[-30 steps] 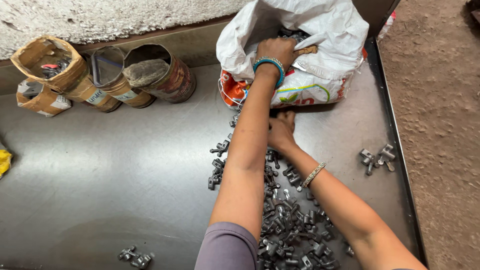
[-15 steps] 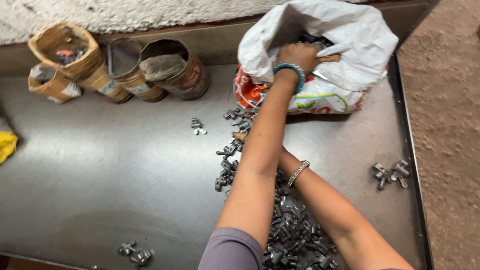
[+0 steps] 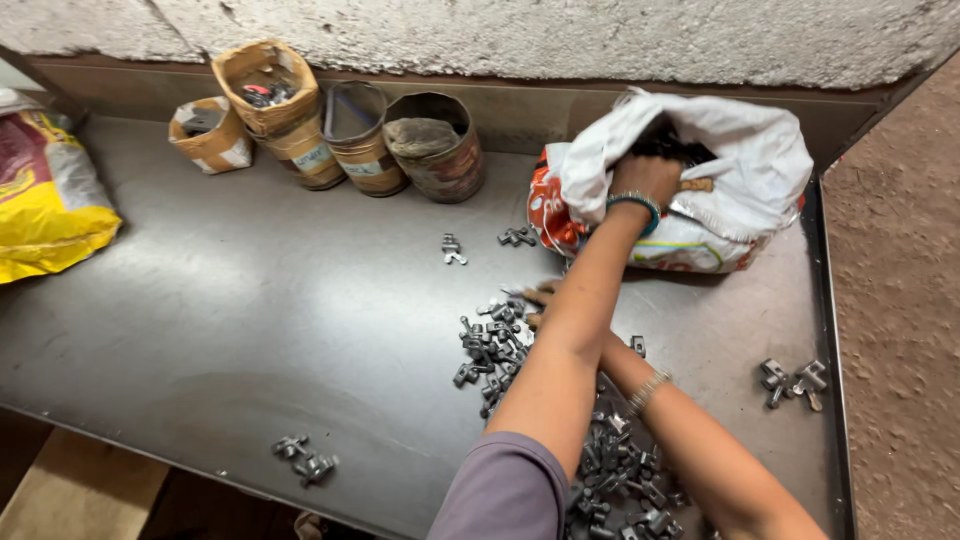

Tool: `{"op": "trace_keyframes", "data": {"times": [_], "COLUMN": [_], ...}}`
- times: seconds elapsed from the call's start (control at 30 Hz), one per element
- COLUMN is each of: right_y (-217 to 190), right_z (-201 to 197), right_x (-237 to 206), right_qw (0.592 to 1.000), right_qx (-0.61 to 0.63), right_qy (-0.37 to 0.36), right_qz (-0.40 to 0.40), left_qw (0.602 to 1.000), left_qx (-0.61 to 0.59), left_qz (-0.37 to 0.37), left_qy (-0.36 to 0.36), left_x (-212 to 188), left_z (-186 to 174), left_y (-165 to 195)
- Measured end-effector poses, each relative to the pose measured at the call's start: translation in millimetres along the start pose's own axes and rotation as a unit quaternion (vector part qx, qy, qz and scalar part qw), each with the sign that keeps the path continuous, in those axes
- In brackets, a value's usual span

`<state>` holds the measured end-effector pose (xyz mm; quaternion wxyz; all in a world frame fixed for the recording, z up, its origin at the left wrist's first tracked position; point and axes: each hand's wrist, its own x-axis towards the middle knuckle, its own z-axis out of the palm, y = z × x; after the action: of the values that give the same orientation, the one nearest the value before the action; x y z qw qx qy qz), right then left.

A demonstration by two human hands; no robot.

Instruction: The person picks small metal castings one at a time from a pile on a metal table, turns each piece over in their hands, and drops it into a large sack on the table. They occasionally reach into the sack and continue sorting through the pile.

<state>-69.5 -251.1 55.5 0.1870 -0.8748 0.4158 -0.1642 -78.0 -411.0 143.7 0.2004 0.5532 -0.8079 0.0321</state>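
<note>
Steel table (image 3: 250, 300): cans (image 3: 435, 145), yellow bag (image 3: 50, 200), scattered clamps (image 3: 490, 345)

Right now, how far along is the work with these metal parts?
Done: a heap of small grey metal parts lies on the steel table. In hand: left hand inside the white plastic sack, right hand at the heap. Left: the sack's contents are hidden, so I cannot tell.

The person wore a short mauve-purple sleeve (image 3: 505, 490) that ended above the elbow of the left arm; both forearms were bare. A teal bangle (image 3: 636, 205) encircled the wrist below the left hand (image 3: 648, 176). A thin, pale metallic bracelet (image 3: 646, 391) encircled the right forearm near the wrist. No gloves were fitted.
</note>
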Motion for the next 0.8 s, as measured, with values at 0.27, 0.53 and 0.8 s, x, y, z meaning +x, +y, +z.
{"op": "trace_keyframes", "data": {"times": [0.27, 0.53, 0.8], "right_y": [-16.1, 40.0, 118.5], "right_z": [-25.8, -76.7, -55.3], "right_x": [-211.7, -279.8, -225.5], "right_qw": [0.992, 0.959, 0.893], "right_qx": [0.038, -0.11, -0.218], "right_qy": [0.122, 0.174, 0.183], "right_qz": [0.017, 0.197, 0.348], "left_qw": [0.981, 0.938, 0.97], "left_qx": [-0.071, -0.198, -0.054], "left_qz": [0.144, 0.078, -0.222], "left_qy": [0.112, 0.274, 0.083], "left_x": [-140.1, -210.0, -163.1], "left_z": [26.3, -36.1, 0.6], "left_y": [14.6, -52.6, -146.9]}}
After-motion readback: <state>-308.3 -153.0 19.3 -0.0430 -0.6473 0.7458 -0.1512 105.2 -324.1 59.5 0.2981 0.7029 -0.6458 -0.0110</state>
